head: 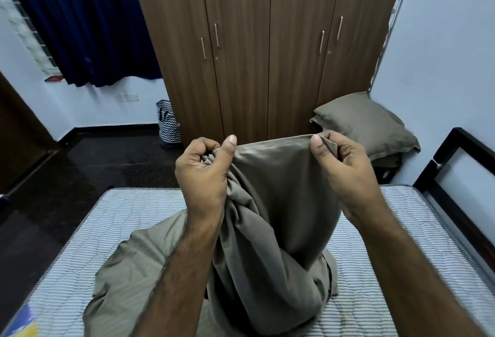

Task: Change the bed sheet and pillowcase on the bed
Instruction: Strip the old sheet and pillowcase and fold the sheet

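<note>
An olive-brown bed sheet [273, 202] hangs bunched between my two raised hands, and its lower part lies heaped on the bare striped mattress [112, 229]. My left hand [206, 173] grips a gathered bundle of the sheet in its fist. My right hand [340, 165] pinches the sheet's top edge between thumb and fingers. The edge runs taut from one hand to the other. A pillow [369, 122] in a matching olive case rests on a low stand beyond the bed, at the right.
A wooden wardrobe [267, 41] with closed doors stands straight ahead. A patterned basket [167, 125] sits on the dark floor to its left, below a navy curtain [85, 23]. A black bed frame [455, 189] runs along the right, by the white wall.
</note>
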A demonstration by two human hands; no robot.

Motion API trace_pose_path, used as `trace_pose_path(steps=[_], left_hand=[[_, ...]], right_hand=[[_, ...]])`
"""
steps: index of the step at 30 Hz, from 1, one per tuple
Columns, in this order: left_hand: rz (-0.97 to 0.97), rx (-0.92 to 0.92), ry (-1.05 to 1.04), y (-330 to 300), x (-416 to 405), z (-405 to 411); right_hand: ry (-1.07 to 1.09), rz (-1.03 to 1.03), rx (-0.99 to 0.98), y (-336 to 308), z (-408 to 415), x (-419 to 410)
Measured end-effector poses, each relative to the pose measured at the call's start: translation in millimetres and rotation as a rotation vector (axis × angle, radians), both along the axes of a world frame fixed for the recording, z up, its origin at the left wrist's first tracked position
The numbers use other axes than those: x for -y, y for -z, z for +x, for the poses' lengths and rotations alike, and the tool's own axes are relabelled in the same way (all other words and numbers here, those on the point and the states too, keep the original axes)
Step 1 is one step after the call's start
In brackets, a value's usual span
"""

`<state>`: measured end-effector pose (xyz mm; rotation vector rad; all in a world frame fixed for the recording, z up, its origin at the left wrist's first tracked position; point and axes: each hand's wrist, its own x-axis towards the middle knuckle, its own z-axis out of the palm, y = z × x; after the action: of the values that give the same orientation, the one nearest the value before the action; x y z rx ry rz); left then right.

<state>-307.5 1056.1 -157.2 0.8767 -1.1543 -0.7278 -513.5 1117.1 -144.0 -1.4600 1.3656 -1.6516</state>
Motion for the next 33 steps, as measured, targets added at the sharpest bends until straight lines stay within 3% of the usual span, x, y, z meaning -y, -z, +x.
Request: trace_pose_path(steps=[4, 6, 13, 17, 23, 28, 33], left_hand=[[-0.002, -0.01, -0.006, -1, -9, -4], [0.024, -0.047, 0.007, -3, -13, -8], [0.129, -0.211, 0.274, -12, -30, -21], [0.132, -0.161, 0.408, -15, -37, -20], [0.146, -0.18, 0.426, -16, -36, -17], [0.047, -0.011, 0.354, -13, -36, -13], [0.095, -0.07, 0.45, -13, -40, -10]], right_hand=[[0.245, 0.025, -0.245, 6, 3, 7], [0.26, 0.002, -0.289, 2, 12, 7], [-0.076, 0.022, -0.253, 8, 56, 4], [-0.352, 0.016, -0.339, 8, 58, 7], [-0.195, -0.097, -0.322, 3, 54, 3], [-0.034, -0.084, -0.21, 5, 47, 6], [0.023, -0.01, 0.003, 1, 36, 6]])
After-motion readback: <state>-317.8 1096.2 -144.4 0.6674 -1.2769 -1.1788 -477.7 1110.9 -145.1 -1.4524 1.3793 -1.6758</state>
